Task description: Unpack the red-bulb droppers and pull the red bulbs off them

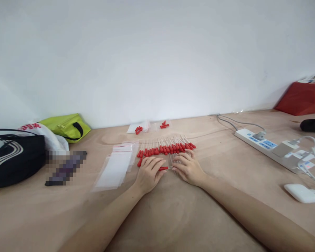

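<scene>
My left hand (150,171) is closed on the red rubber bulb (163,168) of a dropper. Its thin clear tube runs to the right, into the fingers of my right hand (189,167), which are bent round the tube end. Just beyond both hands lies a row of droppers (170,148), their red bulbs toward me and their clear tubes pointing away. A few more clear tubes lie between my hands, partly hidden by my right fingers. Left of the row rests an overlapping stack of clear zip bags (115,166).
By the wall, two small bags (131,128) lie near loose red bulbs (138,130). A power strip (267,147) with cables and a white charger (301,193) is on the right. A black bag (17,161), a yellow-green pouch (65,127) and a blurred-out object (65,168) occupy the left.
</scene>
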A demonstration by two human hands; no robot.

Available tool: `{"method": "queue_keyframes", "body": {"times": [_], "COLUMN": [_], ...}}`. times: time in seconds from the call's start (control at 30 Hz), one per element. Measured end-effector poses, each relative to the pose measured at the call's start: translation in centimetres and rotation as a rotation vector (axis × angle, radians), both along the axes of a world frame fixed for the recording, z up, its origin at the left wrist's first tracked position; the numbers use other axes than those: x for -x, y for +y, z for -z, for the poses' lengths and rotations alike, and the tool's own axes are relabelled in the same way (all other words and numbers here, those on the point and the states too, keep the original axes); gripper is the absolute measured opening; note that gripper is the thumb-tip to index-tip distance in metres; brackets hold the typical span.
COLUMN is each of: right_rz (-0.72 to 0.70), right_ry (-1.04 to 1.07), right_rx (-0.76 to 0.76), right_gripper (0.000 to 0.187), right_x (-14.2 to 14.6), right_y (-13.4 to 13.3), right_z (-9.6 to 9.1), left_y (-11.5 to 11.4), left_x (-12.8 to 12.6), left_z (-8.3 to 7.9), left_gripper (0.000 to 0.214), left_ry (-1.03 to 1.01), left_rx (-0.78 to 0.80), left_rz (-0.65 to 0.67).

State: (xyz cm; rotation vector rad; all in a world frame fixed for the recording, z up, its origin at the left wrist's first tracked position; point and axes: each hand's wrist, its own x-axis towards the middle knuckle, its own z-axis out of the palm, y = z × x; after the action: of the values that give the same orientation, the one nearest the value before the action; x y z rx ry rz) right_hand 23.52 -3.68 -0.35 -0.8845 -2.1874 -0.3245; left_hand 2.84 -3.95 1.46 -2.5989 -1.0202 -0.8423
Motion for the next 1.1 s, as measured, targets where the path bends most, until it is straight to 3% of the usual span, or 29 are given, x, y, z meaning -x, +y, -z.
{"method": "queue_keyframes", "body": {"times": [0.27,0.57,0.97,1.1], "right_rz": [0.001,0.005,-0.002,0.004], "right_ry": [-0.062,-0.069,-0.047,0.011], "right_rx": [-0.048,-0.124,-0.098,-0.097], "right_gripper": [0.015,0.016,0.015,0.016], "right_x": [-0.1,-0.3,-0.2,-1.0], "right_y": [-0.5,-0.7,-0.9,-0.8], "right_z": [-0.2,-0.2,-0.4,-0.5], "left_y": [-0.2,-0.5,-0.7,-0.4], "left_x": [-0.1,0.1,0.2,1.3], "left_z": [0.0,-0.5,-0.1,0.1], "left_gripper": [0.018,0.018,0.021,0.021], "left_ry": [0.016,0.023,-0.007,-0.055], "left_rx": [0.088,0.047,0.015,-0.004], "left_rz": [0.019,0.065,0.088,0.050]}}
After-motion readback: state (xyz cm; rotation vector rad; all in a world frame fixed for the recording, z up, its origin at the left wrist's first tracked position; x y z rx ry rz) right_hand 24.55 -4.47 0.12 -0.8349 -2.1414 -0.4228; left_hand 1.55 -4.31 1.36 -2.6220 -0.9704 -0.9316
